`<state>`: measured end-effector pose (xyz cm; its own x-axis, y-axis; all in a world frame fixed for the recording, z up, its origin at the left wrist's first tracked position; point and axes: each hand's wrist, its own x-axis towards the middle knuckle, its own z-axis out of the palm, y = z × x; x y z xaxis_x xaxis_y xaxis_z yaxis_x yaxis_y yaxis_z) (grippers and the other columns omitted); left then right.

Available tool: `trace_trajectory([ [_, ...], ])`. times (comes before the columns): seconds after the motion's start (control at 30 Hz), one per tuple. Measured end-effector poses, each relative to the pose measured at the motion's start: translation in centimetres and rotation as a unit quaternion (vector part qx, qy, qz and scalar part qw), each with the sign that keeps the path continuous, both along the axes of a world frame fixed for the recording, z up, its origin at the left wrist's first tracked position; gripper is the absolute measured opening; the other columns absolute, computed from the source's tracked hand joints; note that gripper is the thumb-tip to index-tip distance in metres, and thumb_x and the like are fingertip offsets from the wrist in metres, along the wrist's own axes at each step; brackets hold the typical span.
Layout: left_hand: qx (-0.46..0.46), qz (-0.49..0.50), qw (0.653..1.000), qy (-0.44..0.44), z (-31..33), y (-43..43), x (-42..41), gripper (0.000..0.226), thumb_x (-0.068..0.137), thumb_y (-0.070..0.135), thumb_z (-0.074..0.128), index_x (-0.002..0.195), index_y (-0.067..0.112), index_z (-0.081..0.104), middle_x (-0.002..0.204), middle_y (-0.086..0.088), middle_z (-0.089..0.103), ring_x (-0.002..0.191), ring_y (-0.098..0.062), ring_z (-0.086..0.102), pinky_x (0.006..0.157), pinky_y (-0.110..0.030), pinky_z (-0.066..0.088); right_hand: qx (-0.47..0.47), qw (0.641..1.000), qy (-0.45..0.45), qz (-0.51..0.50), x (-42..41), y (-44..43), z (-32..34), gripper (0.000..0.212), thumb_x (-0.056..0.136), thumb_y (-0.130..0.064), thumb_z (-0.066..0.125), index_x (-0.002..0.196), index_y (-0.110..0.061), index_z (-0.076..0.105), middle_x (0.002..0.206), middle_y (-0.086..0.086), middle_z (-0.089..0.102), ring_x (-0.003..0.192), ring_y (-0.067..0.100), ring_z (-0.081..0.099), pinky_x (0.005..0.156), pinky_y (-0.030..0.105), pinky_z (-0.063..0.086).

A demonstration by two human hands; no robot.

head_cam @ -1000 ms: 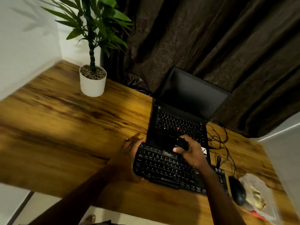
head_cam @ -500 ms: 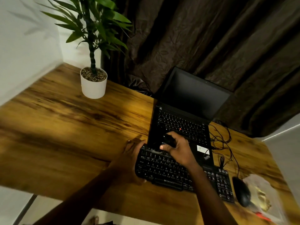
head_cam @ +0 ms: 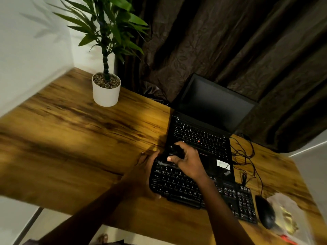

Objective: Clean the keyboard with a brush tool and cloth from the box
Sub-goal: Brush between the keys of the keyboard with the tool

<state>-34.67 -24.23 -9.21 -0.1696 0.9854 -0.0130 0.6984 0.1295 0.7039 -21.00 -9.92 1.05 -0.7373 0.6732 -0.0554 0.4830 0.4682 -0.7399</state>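
Observation:
A black external keyboard (head_cam: 180, 186) lies on the wooden desk (head_cam: 70, 147), its far edge overlapping the front of an open black laptop (head_cam: 203, 133). My left hand (head_cam: 143, 175) grips the keyboard's left end. My right hand (head_cam: 187, 160) is closed around a dark object (head_cam: 174, 151) that it presses on the keyboard's upper left corner; it is too dark to tell whether this is a brush or a cloth. No box is clearly visible.
A potted plant in a white pot (head_cam: 106, 91) stands at the back left. A black mouse (head_cam: 265, 211) and tangled cables (head_cam: 244, 156) lie right of the keyboard. A clear plastic bag (head_cam: 290, 220) sits at the right edge. Dark curtains hang behind.
My right hand with the dark object has slid leftward along the keyboard's top row to its upper left corner. The left hand has kept its hold on the keyboard's left end.

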Motion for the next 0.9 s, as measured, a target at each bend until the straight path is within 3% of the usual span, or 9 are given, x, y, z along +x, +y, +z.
trace_trajectory([
  [0.13,0.004,-0.002,1.0,-0.012,0.3,0.2,0.0,0.148,0.049,0.069,0.082,0.153,0.031,-0.016,0.161,0.01,0.014,0.15,-0.022,0.003,0.123,-0.045,0.012,0.023,0.999,-0.045,0.013,0.7,0.9,0.4,0.033,0.081,-0.014,0.078,0.107,-0.027,0.062,0.091,-0.008,0.07,0.08,0.007,0.069,0.075,0.037,0.061],
  [0.3,-0.005,0.013,1.0,0.014,-0.2,0.3,0.3,0.15,0.049,0.07,0.081,0.153,0.026,-0.017,0.161,0.011,0.01,0.148,-0.019,0.003,0.119,-0.039,0.011,0.022,0.998,-0.034,0.045,-1.4,-0.6,0.4,0.029,0.08,-0.015,0.079,0.103,-0.024,0.064,0.09,-0.008,0.07,0.083,0.003,0.068,0.073,0.025,0.059],
  [0.4,-0.015,0.022,1.0,-0.001,-0.1,0.3,0.3,0.151,0.045,0.068,0.082,0.153,0.03,-0.017,0.16,0.009,0.013,0.149,-0.024,0.006,0.121,-0.05,0.02,0.009,0.999,-0.024,0.04,-1.5,-0.8,0.2,0.029,0.08,-0.014,0.08,0.103,-0.022,0.065,0.091,-0.006,0.071,0.083,0.004,0.069,0.072,0.023,0.058],
  [0.6,-0.02,0.009,1.0,0.005,-0.3,0.4,-0.1,0.151,0.044,0.075,0.078,0.153,0.03,-0.017,0.162,0.006,0.015,0.151,-0.029,0.007,0.121,-0.054,0.017,0.02,0.997,-0.066,0.037,0.8,0.6,1.1,0.032,0.079,-0.014,0.08,0.101,-0.029,0.063,0.089,-0.011,0.07,0.081,-0.005,0.066,0.065,0.009,0.048],
  [0.73,-0.014,0.004,1.0,0.017,-0.5,0.4,0.0,0.151,0.047,0.075,0.076,0.153,0.025,-0.018,0.163,0.004,0.013,0.15,-0.029,0.004,0.123,-0.05,0.013,0.016,0.998,-0.044,0.041,-0.3,-0.3,0.8,0.03,0.079,-0.013,0.081,0.102,-0.023,0.065,0.089,-0.01,0.07,0.082,-0.002,0.066,0.067,0.01,0.05],
  [0.9,0.001,0.006,1.0,0.027,-0.1,0.4,0.2,0.15,0.051,0.068,0.081,0.155,0.018,-0.015,0.163,0.005,0.009,0.149,-0.024,0.002,0.119,-0.036,-0.002,-0.011,0.999,-0.027,0.034,-0.5,-0.9,0.2,0.03,0.081,-0.011,0.079,0.106,-0.019,0.065,0.092,-0.006,0.071,0.082,0.002,0.069,0.066,0.014,0.053],
])
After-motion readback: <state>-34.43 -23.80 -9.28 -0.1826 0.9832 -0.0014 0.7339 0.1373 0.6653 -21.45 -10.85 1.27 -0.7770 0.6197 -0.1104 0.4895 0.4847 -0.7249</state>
